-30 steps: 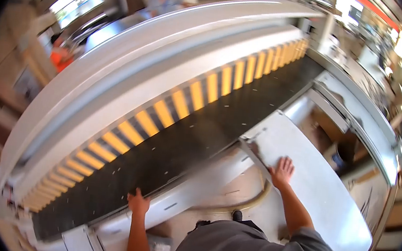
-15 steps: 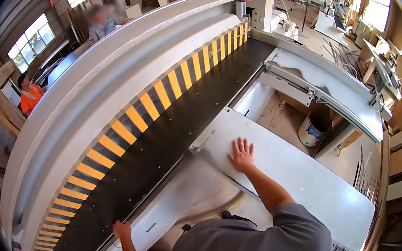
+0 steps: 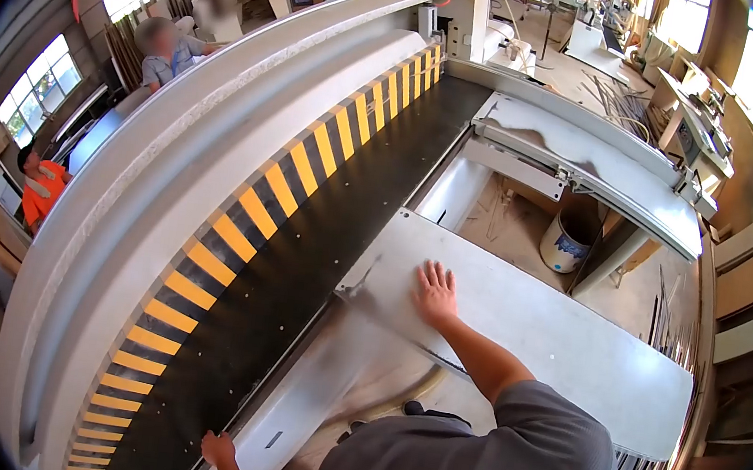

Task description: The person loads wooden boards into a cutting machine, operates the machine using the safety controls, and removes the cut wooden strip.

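My right hand (image 3: 435,296) lies flat, fingers spread, on a pale metal side table (image 3: 533,327) that juts out from the machine. My left hand (image 3: 218,448) is at the near edge of the black bed (image 3: 298,272), low in the view; its fingers look curled at the edge, and what they may grip is too small to make out. Along the far side of the bed runs a yellow and black striped strip (image 3: 258,212), under a long pale machine beam (image 3: 163,155).
A second metal table (image 3: 590,157) stands farther off, with a white bucket (image 3: 569,243) on the floor between the tables. Beyond the beam are a person in grey (image 3: 166,58) and a person in orange (image 3: 41,188). Boards (image 3: 741,337) lean at the right.
The view has turned and steadied. My right hand has moved from the side table's near edge further onto its surface. My left hand has slid along the bed's edge toward the bottom of the view.
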A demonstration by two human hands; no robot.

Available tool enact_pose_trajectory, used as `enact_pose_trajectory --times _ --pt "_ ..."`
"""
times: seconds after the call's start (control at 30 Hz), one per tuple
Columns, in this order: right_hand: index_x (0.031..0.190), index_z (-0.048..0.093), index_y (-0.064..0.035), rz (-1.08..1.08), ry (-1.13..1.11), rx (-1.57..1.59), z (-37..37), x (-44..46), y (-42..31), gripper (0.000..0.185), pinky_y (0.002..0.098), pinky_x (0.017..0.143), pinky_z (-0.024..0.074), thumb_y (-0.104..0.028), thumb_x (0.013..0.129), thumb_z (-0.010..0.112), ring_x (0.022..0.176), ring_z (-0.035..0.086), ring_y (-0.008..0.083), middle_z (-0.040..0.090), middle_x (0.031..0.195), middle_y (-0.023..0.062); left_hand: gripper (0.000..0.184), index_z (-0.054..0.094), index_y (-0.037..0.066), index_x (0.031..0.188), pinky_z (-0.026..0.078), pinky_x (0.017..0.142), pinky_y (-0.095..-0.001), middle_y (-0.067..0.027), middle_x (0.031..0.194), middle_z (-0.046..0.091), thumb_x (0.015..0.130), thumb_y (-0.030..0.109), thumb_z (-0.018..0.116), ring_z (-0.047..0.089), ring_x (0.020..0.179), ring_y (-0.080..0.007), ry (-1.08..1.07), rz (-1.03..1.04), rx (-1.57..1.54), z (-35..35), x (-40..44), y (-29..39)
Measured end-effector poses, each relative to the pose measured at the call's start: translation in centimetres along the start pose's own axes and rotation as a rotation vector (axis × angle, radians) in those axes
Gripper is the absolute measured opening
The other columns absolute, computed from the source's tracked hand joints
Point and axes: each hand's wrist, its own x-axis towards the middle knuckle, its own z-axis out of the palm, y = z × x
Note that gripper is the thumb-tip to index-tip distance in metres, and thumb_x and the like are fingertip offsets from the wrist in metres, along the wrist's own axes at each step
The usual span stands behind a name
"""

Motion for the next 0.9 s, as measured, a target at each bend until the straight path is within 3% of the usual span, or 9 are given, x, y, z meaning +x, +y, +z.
enact_pose_trajectory --times 0.2,0.3,0.4,0.7,0.8,0.9 --pt "0.172 0.032 -0.0143 0.017 -0.009 0.005 0.2 0.0 -0.4 0.068 0.0521 0.137 0.0030 -0.047 0.114 0.045 0.171 0.008 0.0319 0.019 0.183 0.0118 0.048 0.075 0.004 0.132 0.061 0.094 -0.0507 -0.0227 0.125 0.076 0.092 0.030 0.070 0.074 0.114 -0.0414 0.001 -0.018 -0.051 -0.2 -0.6 -0.8" --pt "0.172 0.034 -0.0149 0.010 0.015 0.008 0.4 0.0 -0.3 0.067 0.0524 0.137 0.0042 -0.044 0.113 0.046 0.170 0.010 0.0322 0.021 0.183 0.0121 0.044 0.077 0.001 0.128 0.060 0.097 -0.0497 -0.0224 0.127 0.076 0.095 0.031 0.075 0.074 0.115 -0.0409 -0.003 -0.039 -0.105 -1.3 -1.1 -0.6" --pt "0.171 0.036 -0.0154 0.011 0.032 -0.006 0.6 -0.1 -0.4 0.065 0.0526 0.137 0.0053 -0.042 0.113 0.047 0.170 0.011 0.0326 0.023 0.182 0.0125 0.046 0.077 0.006 0.131 0.062 0.092 -0.0499 -0.0214 0.125 0.077 0.093 0.032 0.072 0.076 0.110 -0.0401 -0.022 -0.008 -0.047 -0.3 -0.3 -1.6" --pt "0.169 0.039 -0.0146 0.018 0.049 0.032 0.6 -0.1 -0.7 0.064 0.0528 0.137 0.0064 -0.041 0.112 0.049 0.170 0.013 0.0330 0.025 0.181 0.0127 0.029 0.080 0.005 0.099 0.062 0.076 -0.0547 -0.0226 0.095 0.079 0.092 0.032 0.073 0.077 0.088 -0.0438 0.084 -0.003 -0.065 -2.3 -0.7 -0.4" --pt "0.169 0.040 -0.0143 0.009 0.074 0.054 0.9 -0.1 -0.5 0.064 0.0530 0.137 0.0062 -0.041 0.111 0.049 0.170 0.013 0.0327 0.025 0.181 0.0126 0.030 0.079 0.004 0.094 0.062 0.075 -0.0558 -0.0235 0.093 0.078 0.092 0.033 0.072 0.077 0.087 -0.0452 0.196 0.077 -0.184 -1.1 -0.2 -1.8" --pt "0.168 0.042 -0.0134 0.014 0.089 0.059 1.2 0.0 -0.7 0.065 0.0540 0.137 0.0081 -0.039 0.109 0.053 0.169 0.016 0.0347 0.028 0.181 0.0133 0.030 0.078 0.005 0.094 0.062 0.077 -0.0570 -0.0248 0.095 0.078 0.092 0.034 0.071 0.077 0.091 -0.0465 0.057 0.007 -0.162 -2.7 -0.2 -1.2"
